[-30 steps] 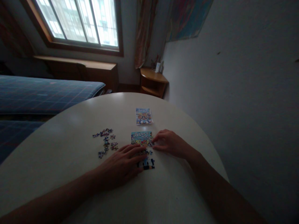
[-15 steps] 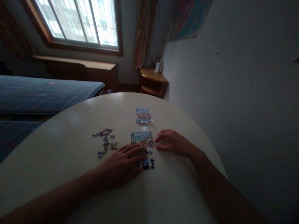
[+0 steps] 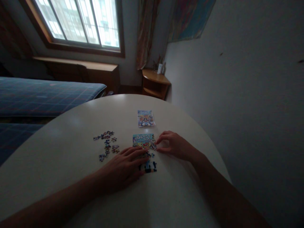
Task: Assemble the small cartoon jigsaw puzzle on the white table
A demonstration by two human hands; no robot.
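A partly joined jigsaw puzzle (image 3: 145, 142) lies on the round white table (image 3: 71, 126). My left hand (image 3: 123, 167) lies flat on the table, fingers stretched out over the puzzle's lower left part. My right hand (image 3: 174, 145) rests at the puzzle's right edge, fingers curled, fingertips touching that edge; whether a piece is in them I cannot make out. Loose puzzle pieces (image 3: 107, 145) are scattered to the left of the puzzle.
A small printed picture card (image 3: 145, 118) lies beyond the puzzle. A bed with a blue checked cover (image 3: 42, 95) stands to the left. A wooden corner shelf (image 3: 155, 83) and a window (image 3: 83, 22) are behind. A wall (image 3: 237, 95) runs close on the right.
My right hand drew slightly away from the puzzle's right edge, then came back to touch it. My left hand has stayed flat in place.
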